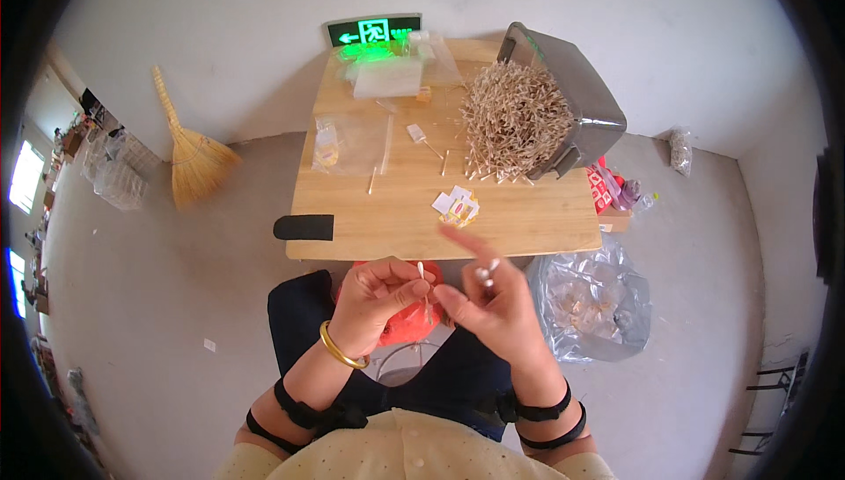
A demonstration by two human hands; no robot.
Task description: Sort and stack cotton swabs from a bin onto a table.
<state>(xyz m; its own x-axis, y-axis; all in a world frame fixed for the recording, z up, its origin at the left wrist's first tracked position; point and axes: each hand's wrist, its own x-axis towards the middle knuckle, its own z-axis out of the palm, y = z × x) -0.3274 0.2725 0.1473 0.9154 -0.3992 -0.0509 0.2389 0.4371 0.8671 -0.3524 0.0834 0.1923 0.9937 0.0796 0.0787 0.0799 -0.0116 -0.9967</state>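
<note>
Above my lap, just off the table's front edge, my left hand point(371, 304) pinches a cotton swab point(422, 269) between thumb and fingers, its white tip pointing up. My right hand point(502, 313) is close beside it, thumb near the swab and index finger stretched toward the table. White tips of several more cotton swabs point(487, 272) show among its curled fingers. On the table, small printed cards point(457, 205) lie in a loose pile beyond my hands. A heap of cotton swabs point(515, 119) spills from a tipped grey bin point(585, 84).
The wooden table point(396, 216) carries clear plastic bags point(387, 77), a few stray swabs and a black flat piece point(304, 227) at its left edge. A straw broom point(198, 159) leans at the wall. A large clear bag point(594, 304) stands on the floor at right.
</note>
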